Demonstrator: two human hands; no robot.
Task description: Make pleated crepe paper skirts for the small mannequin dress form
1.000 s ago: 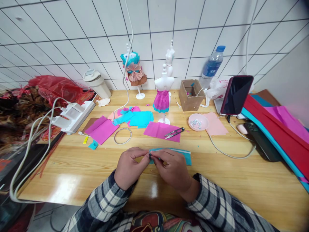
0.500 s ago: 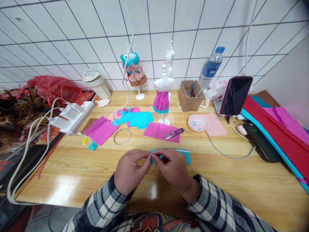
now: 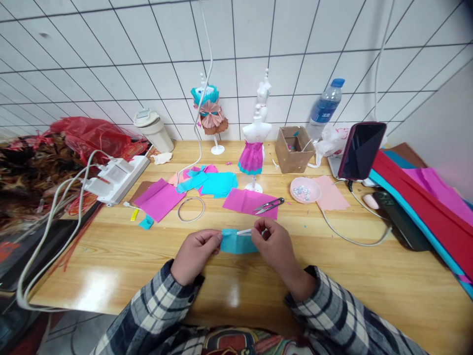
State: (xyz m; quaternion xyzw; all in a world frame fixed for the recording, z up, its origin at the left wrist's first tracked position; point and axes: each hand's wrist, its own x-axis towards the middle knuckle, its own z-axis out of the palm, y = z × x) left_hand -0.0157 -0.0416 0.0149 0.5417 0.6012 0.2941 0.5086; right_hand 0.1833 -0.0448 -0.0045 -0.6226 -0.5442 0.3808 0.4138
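Note:
A small turquoise crepe-paper piece (image 3: 236,244) lies in front of me on the table. My left hand (image 3: 195,254) pinches its left end between thumb and fingers. A thin white strip (image 3: 244,231), which looks like tape backing, runs along the paper's upper edge. Its right end goes into the pinch of my right hand (image 3: 273,246), which also hides the right part of the paper. Just beyond lie a magenta paper piece (image 3: 240,199) and thread snips (image 3: 269,205). Behind them stands a white mini dress form (image 3: 256,132) wearing a magenta and turquoise skirt (image 3: 252,157).
To the left are a bangle (image 3: 191,220), magenta paper (image 3: 158,199), turquoise scraps (image 3: 219,184) and a power strip (image 3: 120,177). A pink dish of beads (image 3: 312,193), a cardboard box (image 3: 294,155), a propped phone (image 3: 362,150) and a white cable (image 3: 343,238) are on the right.
My hands have moved apart from a shared pinch at the paper's left end. The right hand has gone right with the white strip, and a stretch of the paper's upper edge now shows bare.

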